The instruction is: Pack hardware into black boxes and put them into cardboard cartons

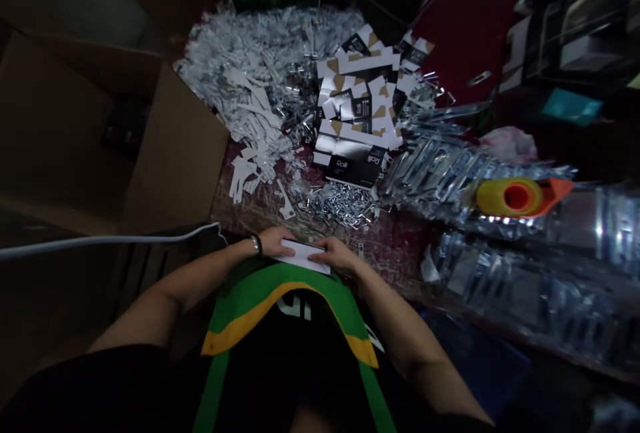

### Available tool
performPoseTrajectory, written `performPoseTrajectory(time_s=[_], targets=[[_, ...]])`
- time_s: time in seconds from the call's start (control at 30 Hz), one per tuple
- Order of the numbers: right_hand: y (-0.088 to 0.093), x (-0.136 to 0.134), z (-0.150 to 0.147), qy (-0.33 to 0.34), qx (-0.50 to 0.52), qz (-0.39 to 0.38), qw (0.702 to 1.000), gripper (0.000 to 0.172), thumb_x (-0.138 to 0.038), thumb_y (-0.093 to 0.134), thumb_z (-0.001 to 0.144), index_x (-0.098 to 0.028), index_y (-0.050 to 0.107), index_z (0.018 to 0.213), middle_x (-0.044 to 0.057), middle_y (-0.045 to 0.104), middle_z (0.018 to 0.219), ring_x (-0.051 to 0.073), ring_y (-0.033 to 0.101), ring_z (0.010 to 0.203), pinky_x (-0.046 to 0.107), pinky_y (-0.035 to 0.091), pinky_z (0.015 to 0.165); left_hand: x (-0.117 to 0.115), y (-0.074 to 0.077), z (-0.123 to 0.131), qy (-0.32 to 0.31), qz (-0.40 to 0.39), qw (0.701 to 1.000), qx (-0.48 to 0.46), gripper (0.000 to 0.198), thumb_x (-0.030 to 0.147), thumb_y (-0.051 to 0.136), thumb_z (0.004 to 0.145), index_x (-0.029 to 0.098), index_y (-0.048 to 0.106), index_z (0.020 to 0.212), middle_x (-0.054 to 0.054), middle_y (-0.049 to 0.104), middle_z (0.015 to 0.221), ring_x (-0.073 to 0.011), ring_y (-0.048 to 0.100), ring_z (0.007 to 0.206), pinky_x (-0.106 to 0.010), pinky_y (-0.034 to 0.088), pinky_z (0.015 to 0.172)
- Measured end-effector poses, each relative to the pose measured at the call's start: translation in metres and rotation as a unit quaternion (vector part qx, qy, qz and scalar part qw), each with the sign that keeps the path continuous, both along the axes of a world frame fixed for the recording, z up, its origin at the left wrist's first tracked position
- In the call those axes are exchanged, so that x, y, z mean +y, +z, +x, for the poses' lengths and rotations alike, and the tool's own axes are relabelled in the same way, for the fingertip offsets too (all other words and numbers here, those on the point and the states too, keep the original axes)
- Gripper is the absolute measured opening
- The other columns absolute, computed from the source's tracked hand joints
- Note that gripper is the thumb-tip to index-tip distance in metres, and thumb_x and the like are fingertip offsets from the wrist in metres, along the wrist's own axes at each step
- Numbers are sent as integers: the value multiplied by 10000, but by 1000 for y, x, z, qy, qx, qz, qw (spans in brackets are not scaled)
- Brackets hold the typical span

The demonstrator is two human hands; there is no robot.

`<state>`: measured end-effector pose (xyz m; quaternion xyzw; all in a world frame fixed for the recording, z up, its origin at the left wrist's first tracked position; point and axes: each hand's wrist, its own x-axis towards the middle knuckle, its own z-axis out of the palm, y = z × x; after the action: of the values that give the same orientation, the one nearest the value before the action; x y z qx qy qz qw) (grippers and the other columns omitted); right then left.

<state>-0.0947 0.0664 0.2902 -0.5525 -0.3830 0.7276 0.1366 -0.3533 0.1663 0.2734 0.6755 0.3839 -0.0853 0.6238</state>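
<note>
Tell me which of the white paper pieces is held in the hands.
The white piece nearest the person's body, gripped between left hand and right hand. The others lie loose in the heap farther back.

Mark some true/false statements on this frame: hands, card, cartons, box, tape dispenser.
1. The left hand and the right hand both hold the white card. True.
2. The left wrist is bare. False: it wears a wristband.
3. The tape dispenser lies on the foil packets to the right. True.
4. The black and white cartons sit inside the cardboard box. False: they are piled on the table; the box stands open to the left.
5. The right hand reaches into the cartons. False: it is at the card, near the body.
</note>
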Motion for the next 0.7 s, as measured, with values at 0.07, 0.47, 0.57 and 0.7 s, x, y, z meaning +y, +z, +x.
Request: performPoseTrajectory(time_s=[0.07,0.47,0.57,0.7], targets=[[5,6,4,37,-14,65,997,394,-528,856,694,-200,860,912,20,763,752,248,668,686,354,530,709,7,-12,5,-10,6,1000,-2,318,385,906,655,232,837,925,-69,801,974,-327,733,1056,-368,564,962],[-26,-15,-7,147,-368,273,877,294,-257,569,977,-214,755,1201,135,765,1144,271,692,1054,412,532,998,89,-101,25,-140,361,921,45,286,94,524,937,159,763,1079,-190,697,1281,-336,579,1309,-560,412,1154],[-29,24,49,24,-399,301,866,337,-220,468,1005,-186,717,1228,136,746,1139,240,692,1061,362,542,977,95,-109,19,-232,374,893,94,252,111,516,971,151,763,1004,-189,721,1125,-319,627,1219,-506,452,1104],[-53,138,144,-62,-543,188,816,625,-39,563,812,-48,539,1436,254,483,1552,284,493,1409,388,434,1145,96,-107,9,-146,314,924,163,311,109,545,967,181,709,1221,-133,719,1099,-262,696,1036,-383,532,947]])
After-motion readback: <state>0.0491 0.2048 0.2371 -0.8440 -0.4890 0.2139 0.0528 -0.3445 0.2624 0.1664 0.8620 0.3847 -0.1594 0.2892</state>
